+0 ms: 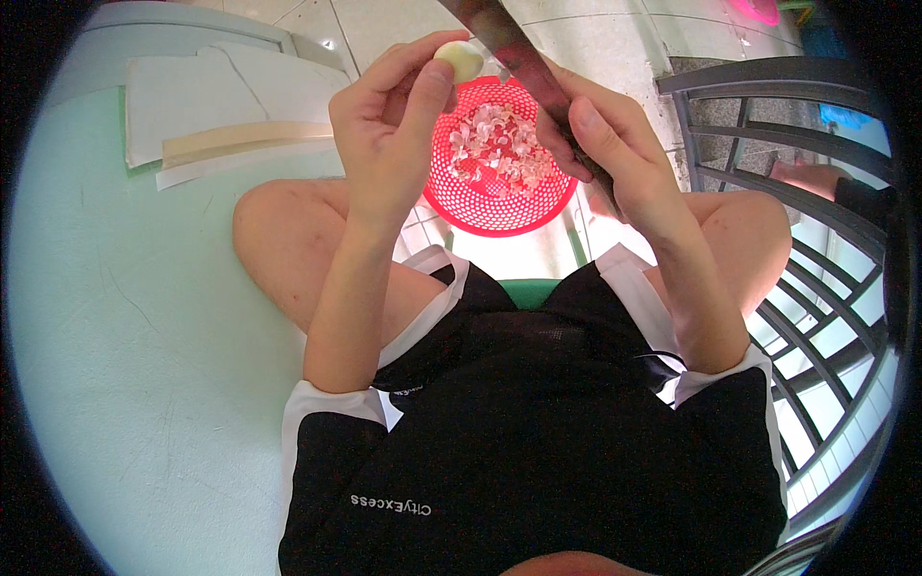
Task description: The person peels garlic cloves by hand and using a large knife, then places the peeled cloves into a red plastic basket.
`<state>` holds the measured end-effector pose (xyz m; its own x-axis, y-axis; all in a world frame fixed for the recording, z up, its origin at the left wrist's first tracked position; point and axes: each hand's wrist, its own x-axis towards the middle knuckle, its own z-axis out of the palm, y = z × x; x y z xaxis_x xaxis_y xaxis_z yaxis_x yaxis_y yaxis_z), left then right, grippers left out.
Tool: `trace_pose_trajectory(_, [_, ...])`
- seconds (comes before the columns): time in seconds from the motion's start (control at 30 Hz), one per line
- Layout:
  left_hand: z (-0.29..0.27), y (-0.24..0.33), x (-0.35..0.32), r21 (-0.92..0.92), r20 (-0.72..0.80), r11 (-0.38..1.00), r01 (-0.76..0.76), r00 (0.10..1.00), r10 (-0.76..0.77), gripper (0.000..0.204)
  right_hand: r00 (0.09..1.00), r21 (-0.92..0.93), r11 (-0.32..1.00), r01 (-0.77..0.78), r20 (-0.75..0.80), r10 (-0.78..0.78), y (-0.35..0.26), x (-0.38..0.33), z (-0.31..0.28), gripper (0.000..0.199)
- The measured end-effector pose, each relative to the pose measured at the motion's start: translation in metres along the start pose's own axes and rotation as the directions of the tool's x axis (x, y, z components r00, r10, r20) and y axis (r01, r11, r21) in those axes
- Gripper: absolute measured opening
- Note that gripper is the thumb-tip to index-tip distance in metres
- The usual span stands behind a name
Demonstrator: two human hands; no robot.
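My left hand pinches a small pale garlic clove between thumb and fingertips, held up in front of me. My right hand grips the handle of a knife, whose dark blade slants up and left to meet the clove. Below both hands, on the tiled floor between my knees, sits a round red plastic basket with a heap of thin pale garlic skins in it. The knife's handle is mostly hidden inside my fist.
A pale green wall with flat cardboard pieces leaning on it fills the left. A dark metal railing curves along the right. Another person's foot shows beyond the railing. My bare knees flank the basket.
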<state>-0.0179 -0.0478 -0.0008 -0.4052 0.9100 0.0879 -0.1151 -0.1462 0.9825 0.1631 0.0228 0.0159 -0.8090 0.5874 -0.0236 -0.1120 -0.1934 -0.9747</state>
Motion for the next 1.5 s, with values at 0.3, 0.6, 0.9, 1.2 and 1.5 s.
trace_pose_trajectory(0.3, [0.003, -0.001, -0.002, -0.09, 0.026, 0.992, -0.087, 0.996, 0.09, 0.02, 0.99, -0.396, 0.908, 0.139, 0.036, -0.136, 0.001, 0.0, -0.001, 0.056])
trace_pose_trajectory(0.6, [-0.001, -0.004, -0.002, 0.001, 0.06, 0.988, -0.153, 0.987, 0.152, 0.017, 0.959, -0.545, 0.799, 0.254, 0.036, -0.281, 0.007, 0.003, -0.001, 0.056])
trace_pose_trajectory(0.9, [-0.002, -0.005, -0.004, -0.094, 0.032, 0.985, -0.142, 0.989, 0.146, 0.019, 0.968, -0.606, 0.761, 0.231, 0.067, -0.24, -0.003, 0.003, -0.001, 0.058])
trace_pose_trajectory(1.2, [-0.001, -0.001, -0.005, -0.024, 0.08, 0.975, -0.221, 0.972, 0.222, 0.018, 0.964, -0.544, 0.804, 0.238, 0.029, -0.266, 0.001, 0.002, 0.0, 0.062])
trace_pose_trajectory(1.5, [-0.002, 0.009, 0.0, 0.143, 0.109, 0.977, -0.159, 0.984, 0.144, 0.021, 0.999, 0.137, 0.99, -0.032, -0.017, 0.034, -0.002, -0.005, -0.002, 0.05])
